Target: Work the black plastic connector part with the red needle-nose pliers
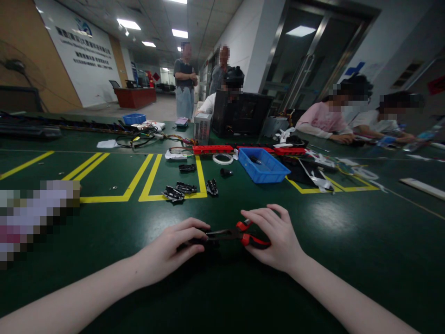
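My right hand [274,234] is wrapped round the red-and-black handles of a pair of long-nose pliers [227,234]. The handles are spread apart, and the jaws point left. My left hand [174,248] is closed on a small black part [197,240], mostly hidden by the fingers. The plier tips reach this part at the fingertips; whether they grip it I cannot tell. Beyond my hands, several black plastic parts with silvery bits, one of them a black part [173,194], lie in and around a yellow-taped box on the green table [222,297].
A blue bin [262,166] with a dark item inside stands ahead to the right, beside a white tape ring [223,159] and a short black cylinder [225,172]. Red power strips [212,149] and cables run across behind. A black computer case [239,113] stands farther back; people sit opposite.
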Demonstrator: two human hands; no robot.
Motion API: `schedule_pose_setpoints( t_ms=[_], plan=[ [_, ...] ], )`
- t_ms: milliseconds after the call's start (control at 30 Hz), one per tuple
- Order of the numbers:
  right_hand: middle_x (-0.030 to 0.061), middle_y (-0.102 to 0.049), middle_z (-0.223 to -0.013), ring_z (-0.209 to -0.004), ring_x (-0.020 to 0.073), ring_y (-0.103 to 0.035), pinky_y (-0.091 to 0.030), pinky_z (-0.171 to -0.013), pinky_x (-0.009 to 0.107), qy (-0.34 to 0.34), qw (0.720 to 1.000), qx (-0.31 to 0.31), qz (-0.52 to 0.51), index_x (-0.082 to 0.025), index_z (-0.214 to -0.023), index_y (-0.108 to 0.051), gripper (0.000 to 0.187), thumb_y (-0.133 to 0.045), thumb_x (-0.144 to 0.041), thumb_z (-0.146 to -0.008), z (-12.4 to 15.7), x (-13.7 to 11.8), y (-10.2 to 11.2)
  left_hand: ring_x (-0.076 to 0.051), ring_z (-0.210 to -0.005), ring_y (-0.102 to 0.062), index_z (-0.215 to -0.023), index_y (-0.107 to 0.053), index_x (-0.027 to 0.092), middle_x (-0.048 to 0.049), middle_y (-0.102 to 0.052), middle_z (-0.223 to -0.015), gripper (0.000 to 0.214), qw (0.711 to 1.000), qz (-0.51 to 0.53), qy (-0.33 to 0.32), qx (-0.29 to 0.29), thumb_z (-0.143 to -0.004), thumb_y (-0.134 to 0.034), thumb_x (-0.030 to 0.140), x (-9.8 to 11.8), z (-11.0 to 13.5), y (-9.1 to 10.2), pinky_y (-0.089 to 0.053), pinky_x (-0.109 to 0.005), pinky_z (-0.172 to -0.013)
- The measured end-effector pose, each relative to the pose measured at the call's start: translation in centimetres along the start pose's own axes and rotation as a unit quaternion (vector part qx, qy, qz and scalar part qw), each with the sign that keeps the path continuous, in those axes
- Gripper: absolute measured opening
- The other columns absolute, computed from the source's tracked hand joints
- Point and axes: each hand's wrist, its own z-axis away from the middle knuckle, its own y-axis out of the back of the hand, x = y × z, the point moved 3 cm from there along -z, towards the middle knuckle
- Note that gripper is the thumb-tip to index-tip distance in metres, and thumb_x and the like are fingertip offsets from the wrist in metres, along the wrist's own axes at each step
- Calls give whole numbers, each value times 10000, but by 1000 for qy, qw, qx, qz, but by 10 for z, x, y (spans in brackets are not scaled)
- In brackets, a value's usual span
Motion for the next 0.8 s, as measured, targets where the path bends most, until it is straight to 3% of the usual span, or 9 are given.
schedule_pose_setpoints(
  t_ms=[167,800],
  plan=[
    [73,-697,-1034,-928,238,-654,-340,-960,469,7,1000,-2,8,-217,-1136,-601,398,-665,-283,-748,0,0,0,-218,-1171,-566,-1136,-620,210,-77,-551,-1298,216,1000,-2,-1,-4,-963,-500,162,2,0,1,-485,-409,-1019],
    [47,-701,-978,-894,222,-646,-336,-959,453,21,999,-44,3,-213,-1047,-590,330,-655,-277,-730,1,-3,-4,-232,-1184,-560,-1146,-621,209,-94,-544,-1319,224,999,2,-28,-14,-960,-502,171,-1,0,0,-485,-430,-1019]
  ],
)
